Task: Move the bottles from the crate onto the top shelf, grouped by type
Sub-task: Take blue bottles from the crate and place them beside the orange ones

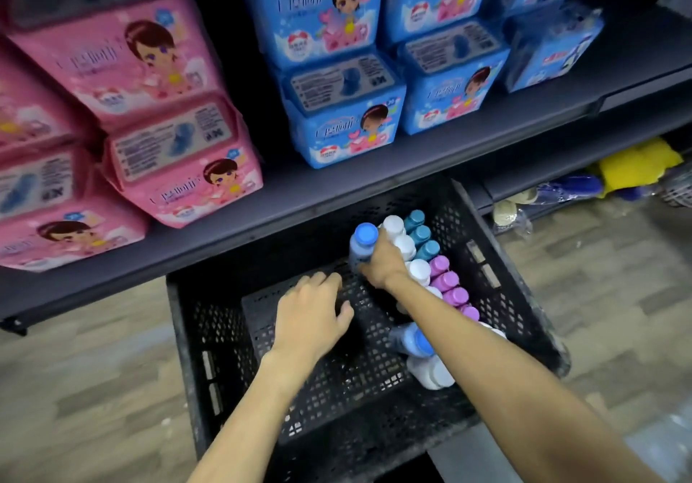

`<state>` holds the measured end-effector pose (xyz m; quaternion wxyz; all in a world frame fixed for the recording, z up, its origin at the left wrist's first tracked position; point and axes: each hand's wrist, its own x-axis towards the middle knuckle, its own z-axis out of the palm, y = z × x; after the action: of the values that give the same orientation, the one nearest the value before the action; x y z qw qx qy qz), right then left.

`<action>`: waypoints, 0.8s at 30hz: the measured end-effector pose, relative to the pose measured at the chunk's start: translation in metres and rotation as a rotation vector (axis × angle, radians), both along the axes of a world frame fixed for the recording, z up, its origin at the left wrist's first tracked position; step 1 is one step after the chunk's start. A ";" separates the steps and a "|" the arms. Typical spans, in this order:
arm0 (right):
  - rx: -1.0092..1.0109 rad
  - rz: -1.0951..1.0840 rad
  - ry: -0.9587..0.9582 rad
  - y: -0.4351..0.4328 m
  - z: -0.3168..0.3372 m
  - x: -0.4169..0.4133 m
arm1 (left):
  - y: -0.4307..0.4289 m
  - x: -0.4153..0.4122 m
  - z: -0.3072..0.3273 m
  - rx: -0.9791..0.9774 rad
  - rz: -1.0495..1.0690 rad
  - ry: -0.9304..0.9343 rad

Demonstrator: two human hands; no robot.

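R hand is gripping a blue-capped bottle round its body, just right of frame center, inside the black crate in the lower middle. L hand is hovering over the crate's left half, fingers loosely spread, holding nothing; can't tell if it's touching the mesh floor. Other bottles are standing along the crate's right side: white caps, teal caps, purple caps. A second blue bottle is lying tilted beside the R forearm. Above, a dark shelf is carrying pink packs upper left & blue packs top center.
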<state>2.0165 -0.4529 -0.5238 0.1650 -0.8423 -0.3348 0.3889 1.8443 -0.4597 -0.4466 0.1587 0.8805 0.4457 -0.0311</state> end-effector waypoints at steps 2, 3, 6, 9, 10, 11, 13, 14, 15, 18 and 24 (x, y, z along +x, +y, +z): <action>0.021 -0.029 -0.006 0.004 -0.009 -0.001 | -0.001 -0.002 -0.010 -0.011 0.010 -0.003; 0.031 -0.034 -0.011 0.006 -0.013 -0.002 | 0.000 -0.002 -0.014 -0.015 0.013 -0.006; 0.058 -0.037 -0.004 0.010 -0.025 -0.003 | 0.002 -0.005 -0.023 -0.022 0.022 -0.022; 0.069 -0.050 -0.018 0.011 -0.034 -0.004 | 0.005 -0.007 -0.029 -0.010 0.041 -0.047; 0.062 -0.039 -0.038 0.011 -0.036 -0.004 | 0.006 -0.008 -0.030 -0.005 0.046 -0.052; 0.064 -0.031 -0.054 0.010 -0.037 -0.004 | 0.006 -0.008 -0.031 -0.002 0.047 -0.053; 0.089 -0.025 -0.067 0.005 -0.038 -0.005 | 0.005 -0.008 -0.030 -0.005 0.038 -0.050; 0.100 -0.014 -0.086 0.002 -0.038 -0.005 | 0.005 -0.008 -0.029 -0.007 0.032 -0.050; 0.107 0.001 -0.115 -0.001 -0.037 -0.006 | 0.004 -0.008 -0.028 -0.008 0.027 -0.051; 0.116 0.061 -0.163 -0.010 -0.027 -0.007 | 0.005 -0.008 -0.020 -0.009 0.023 -0.058; 0.132 0.186 -0.199 -0.021 0.014 0.000 | 0.012 -0.007 0.013 0.024 -0.017 -0.059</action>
<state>2.0167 -0.4744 -0.5097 0.1493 -0.8293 -0.4511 0.2942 1.8369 -0.4478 -0.4340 0.1608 0.8865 0.4338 -0.0010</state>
